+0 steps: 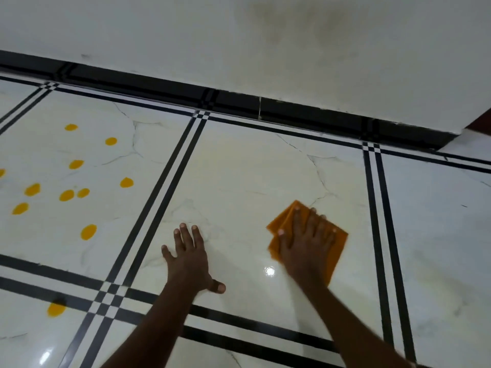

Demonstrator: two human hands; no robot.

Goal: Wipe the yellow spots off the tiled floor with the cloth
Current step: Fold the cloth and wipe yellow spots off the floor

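- The right hand (pixel 308 243) lies flat on the orange cloth (pixel 337 240), fingers spread and straight, pressing it down onto the tiled floor (pixel 239 168).
- The left hand (pixel 190 257) is flat on the bare tile just beside, fingers splayed wide and thumb out, holding nothing; it looks to be propping the person up.
- The cloth is folded, and sits on the middle tile, right of centre, well apart from any spot.
- That middle tile shows no yellow around the hands, so the wiping here seems done or nearly so; this is my reading, not something shown.
- The yellow spots (pixel 66 195) lie on the tile to the left, past the double black lines (pixel 170 187): about a dozen scattered drops, the nearest one (pixel 88 231) just left of those lines.
- One more spot (pixel 56 309) sits on the lower left tile, touching the black line there.
- Next move, as I judge it: slide the cloth left across the black lines and past the left hand, keeping the palm pressed flat, and take the nearest drop first.
- Wet drops may smear, so a turn to a clean face of the cloth could be needed.
- No containers are in view.
- Beyond runs a black skirting (pixel 159 86) under a pale wall (pixel 239 35).
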